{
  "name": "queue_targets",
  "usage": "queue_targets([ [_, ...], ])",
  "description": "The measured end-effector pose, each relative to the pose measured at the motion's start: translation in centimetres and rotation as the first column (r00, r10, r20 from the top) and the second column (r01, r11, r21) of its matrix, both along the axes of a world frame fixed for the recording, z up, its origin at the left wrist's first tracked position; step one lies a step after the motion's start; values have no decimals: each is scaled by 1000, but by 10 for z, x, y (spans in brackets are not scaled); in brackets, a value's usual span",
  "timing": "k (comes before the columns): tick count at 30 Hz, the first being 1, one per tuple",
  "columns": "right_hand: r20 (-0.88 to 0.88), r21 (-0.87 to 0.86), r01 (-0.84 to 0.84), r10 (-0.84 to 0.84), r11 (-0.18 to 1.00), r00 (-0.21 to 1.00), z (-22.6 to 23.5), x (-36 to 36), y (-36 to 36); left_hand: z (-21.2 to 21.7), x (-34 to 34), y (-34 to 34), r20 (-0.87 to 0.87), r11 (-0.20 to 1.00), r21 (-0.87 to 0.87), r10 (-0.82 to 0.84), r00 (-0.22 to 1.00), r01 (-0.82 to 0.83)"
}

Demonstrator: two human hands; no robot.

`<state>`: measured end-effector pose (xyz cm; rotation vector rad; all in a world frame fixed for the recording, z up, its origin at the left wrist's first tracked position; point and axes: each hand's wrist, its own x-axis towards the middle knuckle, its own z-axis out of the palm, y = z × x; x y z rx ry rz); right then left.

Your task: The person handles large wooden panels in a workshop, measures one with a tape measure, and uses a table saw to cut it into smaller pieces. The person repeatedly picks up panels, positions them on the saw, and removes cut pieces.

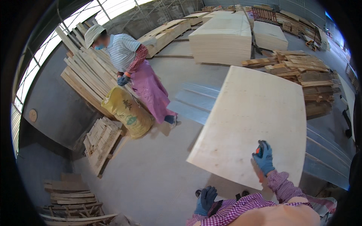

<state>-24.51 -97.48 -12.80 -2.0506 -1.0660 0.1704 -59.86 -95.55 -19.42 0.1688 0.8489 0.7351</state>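
Holding plywood sheet (249,120) tilted up off the floor (151,177), right hand (264,158) clamped on its near edge; left hand (205,199) free, loosely curled, touching nothing. Sheet lifted, not yet set down on a stack (222,37).

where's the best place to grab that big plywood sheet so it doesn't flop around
Take the plywood sheet by its two long side edges, near the middle, one hand on each side. It is wide, thin and tilted, and only the right hand rests flat on it near the near edge, while the left hand hangs free below. The left edge looks open to reach.
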Motion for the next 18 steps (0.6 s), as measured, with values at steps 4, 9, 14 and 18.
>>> queue_targets([
  [4,134,-101,50,-37,994,990,-22,-8,67,-30,-100,44,-96,978,13,207,974,-207],
  [9,428,-202,511,-394,836,813,-62,-15,102,-25,-214,112,-219,937,104,348,912,-333],
  [14,469,-294,473,-306,830,828,-67,-13,111,-60,-277,171,41,900,83,427,904,-429],
  [18,466,-324,483,-307,814,830,-86,-1,110,-23,-221,226,-155,945,147,313,937,-291],
])
